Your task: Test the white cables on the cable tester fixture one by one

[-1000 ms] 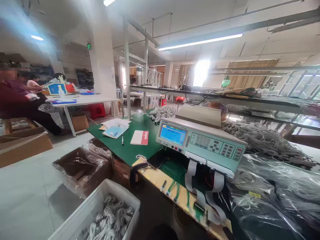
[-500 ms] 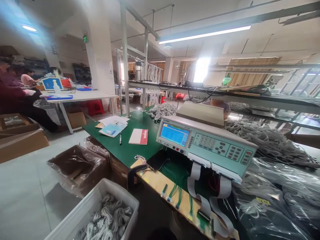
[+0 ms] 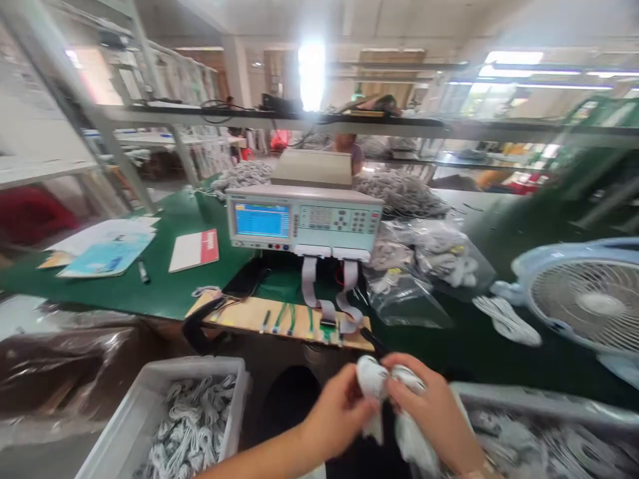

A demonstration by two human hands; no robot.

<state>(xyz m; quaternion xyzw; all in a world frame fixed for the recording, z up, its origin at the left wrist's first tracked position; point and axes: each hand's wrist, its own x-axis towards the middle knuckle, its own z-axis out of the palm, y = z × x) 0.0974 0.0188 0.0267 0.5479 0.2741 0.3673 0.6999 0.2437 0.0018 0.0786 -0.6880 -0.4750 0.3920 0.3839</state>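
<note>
Both hands meet low in the view, just in front of the bench edge. My left hand [image 3: 337, 412] pinches one end of a coiled white cable bundle [image 3: 379, 386]. My right hand [image 3: 432, 416] is closed round the other part of the same bundle, whose tail hangs down below the fingers. Straight ahead stands a pale green cable tester [image 3: 304, 223] with a blue screen. Grey ribbon leads run from it to a wooden test board [image 3: 249, 318] fitted with green connectors.
A white bin [image 3: 150, 416] of coiled white cables sits at lower left, another tray [image 3: 524, 399] of them at lower right. Bagged cables [image 3: 424, 266] lie right of the tester, a desk fan [image 3: 589, 299] at far right. Papers and a pen [image 3: 142, 271] lie on the green mat [image 3: 160, 293]. A person sits behind the tester.
The view has swung right and down, so the tester now faces me squarely. Both hands have come into view holding a white cable bundle; the fan and right tray appeared.
</note>
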